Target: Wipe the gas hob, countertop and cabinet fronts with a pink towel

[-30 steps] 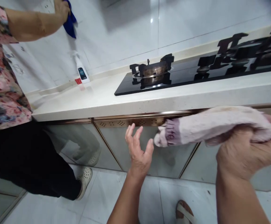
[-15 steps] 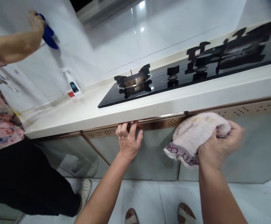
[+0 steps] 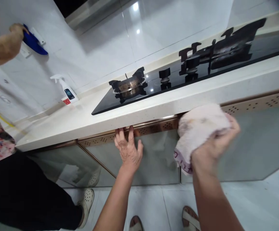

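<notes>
My left hand (image 3: 129,149) rests with its fingers apart against the copper-coloured perforated trim (image 3: 151,128) along the top of the cabinet door (image 3: 154,160). Its fingertips reach the edge just under the white countertop (image 3: 134,117). In my right hand (image 3: 213,149) is a bunched pale towel (image 3: 199,123) with a purple lettered border. The towel lies at the cabinet's upper edge, below the counter front, and covers part of the trim there. My right fingertips are partly hidden behind the towel.
A black gas hob (image 3: 154,86) with burner supports is set in the counter. A white spray bottle (image 3: 66,89) stands near the wall corner. At the left, another person's hand (image 3: 19,30) holds a blue cloth (image 3: 33,40) to the wall; that person's shoe (image 3: 86,205) is beside the cabinets.
My right hand has shifted the towel slightly left and up along the cabinet's top edge. My left hand stays on the trim. The other person's blue cloth has moved over the wall.
</notes>
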Motion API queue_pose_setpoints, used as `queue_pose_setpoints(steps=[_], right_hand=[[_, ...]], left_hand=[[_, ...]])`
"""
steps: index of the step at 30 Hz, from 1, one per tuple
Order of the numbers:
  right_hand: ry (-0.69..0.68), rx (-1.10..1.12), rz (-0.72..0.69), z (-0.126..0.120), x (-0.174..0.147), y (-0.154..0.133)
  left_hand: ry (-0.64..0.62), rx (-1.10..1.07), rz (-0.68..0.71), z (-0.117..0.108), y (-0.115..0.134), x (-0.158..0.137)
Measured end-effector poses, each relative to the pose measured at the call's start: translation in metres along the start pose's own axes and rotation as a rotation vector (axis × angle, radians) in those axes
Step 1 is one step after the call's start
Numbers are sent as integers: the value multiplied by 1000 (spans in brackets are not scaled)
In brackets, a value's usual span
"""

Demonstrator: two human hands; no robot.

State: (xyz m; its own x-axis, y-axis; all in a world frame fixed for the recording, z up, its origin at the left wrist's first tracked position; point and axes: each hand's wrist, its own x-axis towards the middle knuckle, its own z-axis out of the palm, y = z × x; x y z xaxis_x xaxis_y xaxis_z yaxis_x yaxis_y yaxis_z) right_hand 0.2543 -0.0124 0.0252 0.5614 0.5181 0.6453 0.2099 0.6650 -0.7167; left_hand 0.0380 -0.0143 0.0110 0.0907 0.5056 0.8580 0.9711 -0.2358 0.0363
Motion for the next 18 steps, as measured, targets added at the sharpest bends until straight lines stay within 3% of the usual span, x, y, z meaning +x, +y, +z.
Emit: queue_pose_setpoints(steps=[3,5,8,11,18], right_hand=[[218,-106,-151,17,-12,-3],[274,-178,-228,25,-17,-1],[327,-206,-189,33,-19,-2],[249,-203,-173,44,-25,-7],[4,-279,-337,84,-62,-14]], left_hand=[[3,-17,3,-8,5,0],[-31,-61,1,-16,5,-1],[-109,-116,2,-27,2,-6],[-170,-127,0,-32,-4,-15],[-220,-200,-23,-34,-12,-24]])
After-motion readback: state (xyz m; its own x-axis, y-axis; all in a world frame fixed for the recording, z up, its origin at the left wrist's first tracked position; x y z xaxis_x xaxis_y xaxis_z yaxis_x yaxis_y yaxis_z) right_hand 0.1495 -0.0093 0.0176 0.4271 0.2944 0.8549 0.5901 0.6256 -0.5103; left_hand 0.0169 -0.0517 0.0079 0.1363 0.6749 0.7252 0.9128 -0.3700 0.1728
